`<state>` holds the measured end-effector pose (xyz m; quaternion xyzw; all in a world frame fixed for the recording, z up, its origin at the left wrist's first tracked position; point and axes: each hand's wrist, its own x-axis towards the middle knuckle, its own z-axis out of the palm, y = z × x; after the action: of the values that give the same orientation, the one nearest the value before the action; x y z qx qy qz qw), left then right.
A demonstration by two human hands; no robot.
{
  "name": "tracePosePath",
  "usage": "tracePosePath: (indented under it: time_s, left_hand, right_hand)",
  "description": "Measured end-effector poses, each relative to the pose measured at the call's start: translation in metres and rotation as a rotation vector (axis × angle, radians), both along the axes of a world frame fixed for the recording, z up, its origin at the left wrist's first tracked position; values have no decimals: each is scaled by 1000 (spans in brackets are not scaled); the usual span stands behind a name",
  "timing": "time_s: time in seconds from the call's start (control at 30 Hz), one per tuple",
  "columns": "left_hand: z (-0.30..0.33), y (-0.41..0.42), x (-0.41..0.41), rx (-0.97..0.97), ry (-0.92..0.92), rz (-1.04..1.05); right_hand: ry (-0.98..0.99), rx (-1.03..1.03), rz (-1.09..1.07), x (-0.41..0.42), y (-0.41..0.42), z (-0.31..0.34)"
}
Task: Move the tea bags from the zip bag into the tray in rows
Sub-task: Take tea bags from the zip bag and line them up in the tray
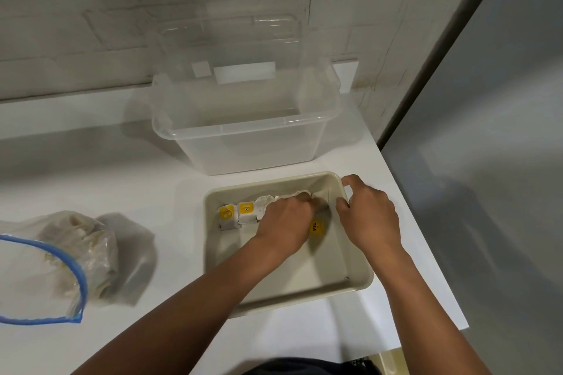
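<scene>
At the far left of the white desk (100, 167) lies the zip bag (58, 262), clear with a blue seal strip, its mouth open toward the near edge and a heap of pale tea bags still bunched inside it. Further right and toward the wall stands a clear plastic tub (243, 128) with its clear lid (231, 39) propped upright behind it against the white brick.

In front of the tub sits the beige tray (359, 280). Along its far wall a row of tea bags (237, 216) is laid, two at the left end showing yellow tags. The left hand (283, 222) reaches into the tray over this row, its fingers (300, 199) curled down onto the white paper of the bags at the row's right end; whether they pinch a bag or only press on it cannot be told. Just right of that hand, a yellow tag printed "TEA" (317, 227) lies on the tray floor. The right hand (368, 216) is at the tray's far right corner, its fingers curled over the rim and gripping it, thumb inside the wall.

At the far right a grey panel (487, 131) rises beside the desk edge.
</scene>
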<state>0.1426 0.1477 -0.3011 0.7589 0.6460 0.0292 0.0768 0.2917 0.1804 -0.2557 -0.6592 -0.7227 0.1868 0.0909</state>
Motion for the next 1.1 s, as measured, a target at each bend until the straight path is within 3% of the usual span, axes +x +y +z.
tracePosePath:
  time_s: [0.43,0.6,0.9,1.1]
  left_hand:
    - [9,6,14,-46,49,62]
    - [18,-7,19,10,115,11]
    - [7,-10,30,-89,251,48]
    - [2,-10,31,-115,204,87]
  right_hand:
    - [-14,5,3,1,1,0]
    - [-11,-3,3,0,2,-2]
    - [-7,-15,15,1,1,3]
    - [-11,-11,21,1,0,4]
